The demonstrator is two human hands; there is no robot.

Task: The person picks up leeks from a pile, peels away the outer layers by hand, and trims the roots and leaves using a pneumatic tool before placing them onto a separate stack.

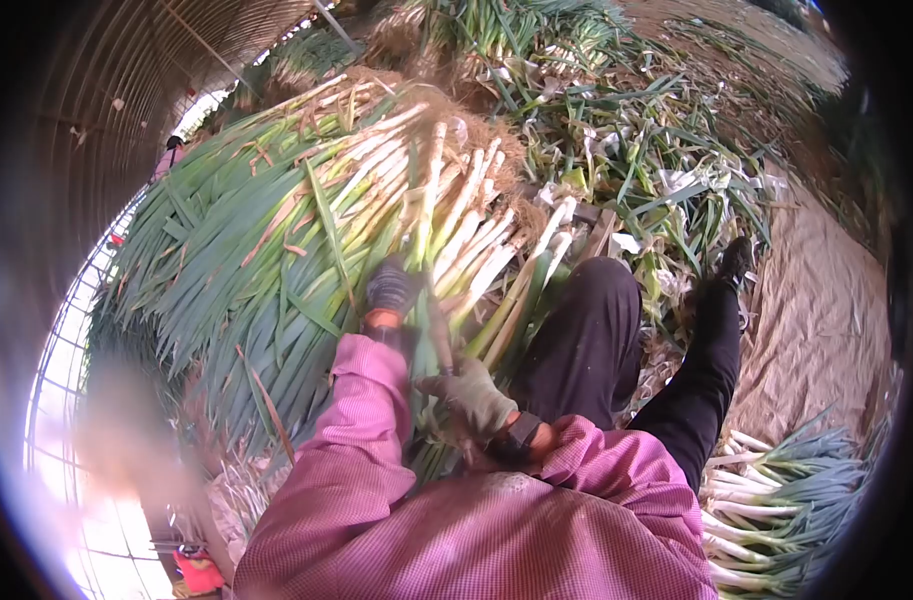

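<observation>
My left hand point(390, 287), in a dark striped glove, is closed at the near side of a large heap of long green onions point(376, 170). One pale green onion stalk point(432, 185) rises from beside its fingers, roots end away from me. My right hand point(479, 400), in a light grey-green glove, curls around green onion leaves close to my lap; its fingertips are partly hidden. Several loose white stalks point(491, 265) lie just beyond it, beside my bent knee. The heap's roots point to the right and its leaves spread to the left.
Stripped leaves and peelings point(646, 150) cover the ground ahead right. A bundle of cleaned green onions point(756, 510) lies at lower right near a brown sheet point(806, 310). More bunches point(536, 30) stand at the back. A curved ribbed wall point(96, 120) rises at left, with a red object point(198, 570) below.
</observation>
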